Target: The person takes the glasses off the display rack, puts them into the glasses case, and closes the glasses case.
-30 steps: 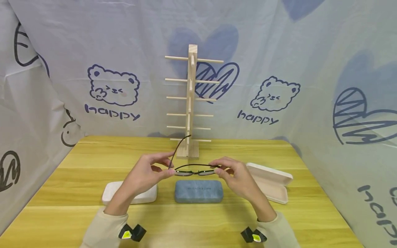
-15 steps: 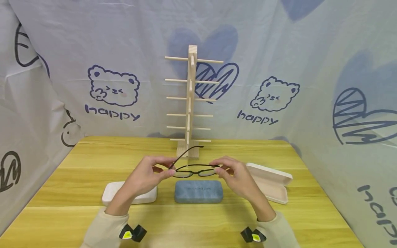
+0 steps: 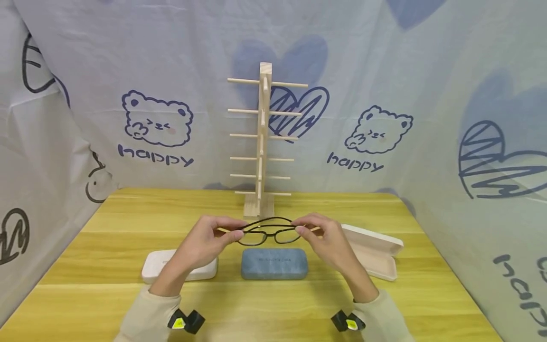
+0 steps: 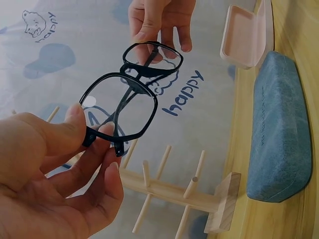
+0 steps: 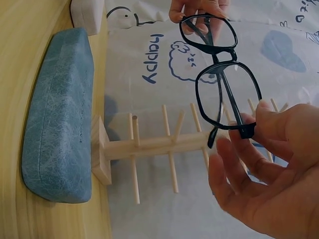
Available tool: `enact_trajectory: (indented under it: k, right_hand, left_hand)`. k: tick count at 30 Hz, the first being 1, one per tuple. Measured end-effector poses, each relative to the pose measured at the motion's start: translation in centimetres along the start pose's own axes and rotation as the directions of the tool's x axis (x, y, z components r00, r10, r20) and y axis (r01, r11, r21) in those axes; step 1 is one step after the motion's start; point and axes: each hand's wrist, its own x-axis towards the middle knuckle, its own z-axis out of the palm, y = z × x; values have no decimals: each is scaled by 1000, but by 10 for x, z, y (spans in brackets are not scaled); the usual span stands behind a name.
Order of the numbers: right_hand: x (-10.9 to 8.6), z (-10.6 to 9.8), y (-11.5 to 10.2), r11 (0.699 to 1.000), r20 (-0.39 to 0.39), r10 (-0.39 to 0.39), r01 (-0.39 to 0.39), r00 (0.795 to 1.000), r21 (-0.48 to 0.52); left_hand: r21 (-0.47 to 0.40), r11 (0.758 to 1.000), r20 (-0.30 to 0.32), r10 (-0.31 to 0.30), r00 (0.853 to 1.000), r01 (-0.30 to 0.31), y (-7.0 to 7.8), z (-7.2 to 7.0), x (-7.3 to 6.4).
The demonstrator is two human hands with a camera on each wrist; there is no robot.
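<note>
Black-framed eyeglasses [image 3: 271, 234] are held up between both hands, above a blue glasses case [image 3: 274, 264]. My left hand [image 3: 210, 241] pinches one end of the frame between thumb and fingers. At the other end, my right hand [image 3: 325, 238] pinches the frame corner the same way. Both temples lie folded across behind the lenses, crossing each other in the left wrist view. In the right wrist view the eyeglasses [image 5: 224, 54] stand on end, with the fingertips right at the hinge. The blue case is closed and lies flat on the table.
A wooden display stand [image 3: 265, 107] with several pegs stands at the back of the table [image 3: 273, 313]. A closed white case [image 3: 204, 271] lies partly behind the left forearm. An open case [image 3: 376, 251] with a pale pink lining lies by the right hand. Printed cloth hangs behind.
The temple on the left side has swung inward and down, from sticking up to folded behind the lenses. Lenses now face me more. Both hands keep their grip, nearly in place.
</note>
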Motion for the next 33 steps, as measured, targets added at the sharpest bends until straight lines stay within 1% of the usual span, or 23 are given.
enact_trajectory:
  k: [8,12,18,22,30,33]
  right_hand:
    - [2,0,0,1000,-13,25,-25,1000,18]
    - [2,-1,2,999,-18,28,-28,999,23]
    - [-3,-6,7,999,-28,28,-27,999,27]
    - [-8,-10,11,999,-37,31,-31,999,9]
    - [-15,-23,19,998,-30,56,-56,998,-21]
    - [-18,-29,23,996,-39,64,-66,997,-52]
  left_hand:
    - [7,1000,-4,-4,1000,4,0,1,2]
    - [18,1000,-1,5,1000,-5,1,3,4]
    - [-8,1000,16,6,1000,-6,0,7,8]
    - [-7,1000,11,0,1000,0,0,14,11]
    - [26,999,-68,31,997,-29,2,32,21]
    - [33,999,-78,29,997,-26,2,42,26]
